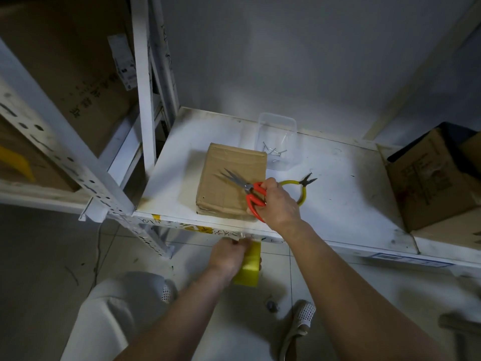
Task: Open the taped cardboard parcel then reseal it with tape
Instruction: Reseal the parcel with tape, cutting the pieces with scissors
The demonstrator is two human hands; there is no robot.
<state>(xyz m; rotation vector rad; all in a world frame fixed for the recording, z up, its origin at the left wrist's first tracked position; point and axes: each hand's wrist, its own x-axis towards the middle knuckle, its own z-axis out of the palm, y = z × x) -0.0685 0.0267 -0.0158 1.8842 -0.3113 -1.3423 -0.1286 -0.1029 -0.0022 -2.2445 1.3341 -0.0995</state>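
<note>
Red-handled steel scissors (247,190) are gripped by the right hand (279,204) over the flat brown cardboard parcel (230,178); a yellow tape roll (250,267) is clasped by the left hand (229,256).

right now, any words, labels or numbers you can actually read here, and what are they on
None can be read.
Big carton on the left rack: dark printed characters, too blurred to read.
White sticker on that carton: print too small.
Open carton at right: faint print, illegible.
Shelf front edge: black scribbles and a blue-bordered label, unreadable.
Parcel: no print visible.
</note>
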